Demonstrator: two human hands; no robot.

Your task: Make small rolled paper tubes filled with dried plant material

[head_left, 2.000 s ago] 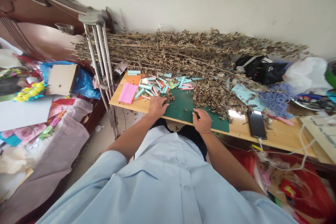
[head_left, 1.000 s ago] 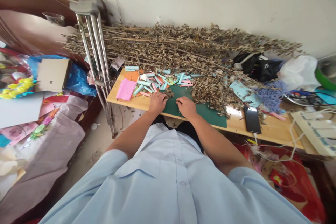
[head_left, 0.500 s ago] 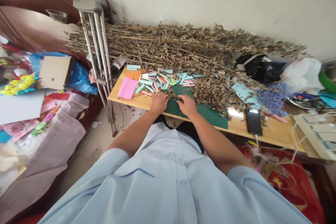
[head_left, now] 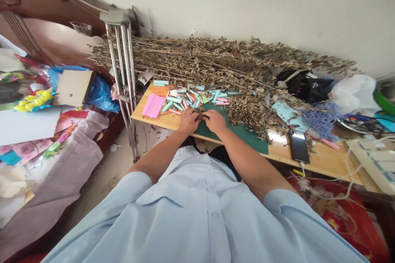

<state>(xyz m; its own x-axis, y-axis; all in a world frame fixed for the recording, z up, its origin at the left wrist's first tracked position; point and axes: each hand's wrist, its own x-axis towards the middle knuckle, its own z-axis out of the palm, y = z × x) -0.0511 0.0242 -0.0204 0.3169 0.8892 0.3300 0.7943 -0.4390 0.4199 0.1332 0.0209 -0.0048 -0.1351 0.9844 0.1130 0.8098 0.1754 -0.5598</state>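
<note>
My left hand [head_left: 189, 121] and my right hand [head_left: 215, 121] meet at the front of a green mat [head_left: 243, 134] on the wooden table. A small clump of dried leaves [head_left: 200, 112] lies between them, partly covered by the fingers. Both hands are closed, with fingertips curled in on this clump. Just beyond my left hand are rolled paper tubes [head_left: 174, 100] in pale blue and pink. A larger heap of dried leaves [head_left: 251, 113] lies on the mat to the right of my right hand.
Long dried plant stalks [head_left: 185, 59] stretch along the wall. Crutches [head_left: 123, 61] stand at the table's left end, near a pink paper sheet [head_left: 153, 106]. On the right lie a plugged-in phone [head_left: 299, 147], purple yarn [head_left: 323, 117] and a white plastic bag [head_left: 354, 90].
My right hand has moved left, closing the gap to my left hand over the leaf clump. The view has shifted slightly.
</note>
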